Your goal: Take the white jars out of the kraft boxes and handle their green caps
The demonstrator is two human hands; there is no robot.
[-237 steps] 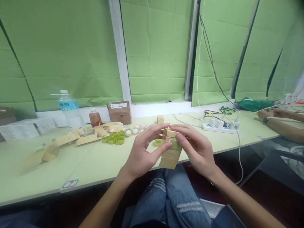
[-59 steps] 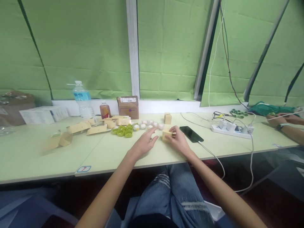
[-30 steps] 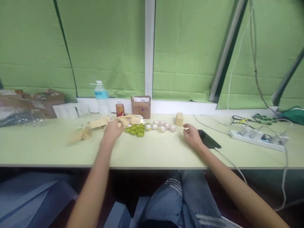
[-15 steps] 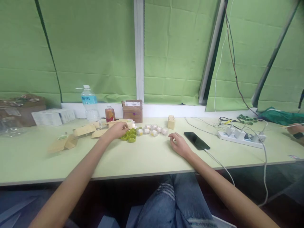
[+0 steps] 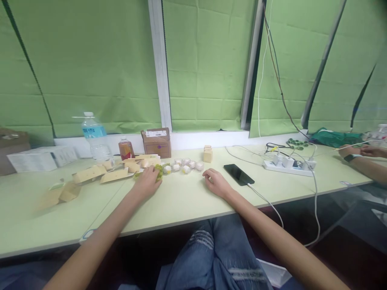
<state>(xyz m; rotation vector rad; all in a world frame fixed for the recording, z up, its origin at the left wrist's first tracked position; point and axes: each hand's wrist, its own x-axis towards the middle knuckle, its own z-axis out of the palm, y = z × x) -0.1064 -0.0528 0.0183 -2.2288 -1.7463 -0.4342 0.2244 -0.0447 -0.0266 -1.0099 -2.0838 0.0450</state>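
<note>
My left hand [image 5: 148, 181] is over a yellow-green moulded tray [image 5: 160, 170] with rounded cups, its fingers bent around the tray and hiding most of it. Just right of that tray lies a cluster of small white wrapped balls [image 5: 186, 169] in clear plastic. My right hand [image 5: 216, 182] rests on the table with nothing in it, fingers loosely curled and apart. Beyond it stand small tan blocks [image 5: 207, 155]. A black phone [image 5: 238, 174] lies to its right, plugged into a white cable.
Flattened tan cardboard pieces [image 5: 115, 175] spread to the left. Behind them stand a large water bottle [image 5: 95, 139], a drink bottle [image 5: 125, 149] and a brown box [image 5: 156, 144]. A power strip [image 5: 287, 167] with cables lies right, near another person's hands [image 5: 347, 151].
My left hand has come down from above the tray onto it, covering most of it. The view has turned slightly right. My right hand stays on the table.
</note>
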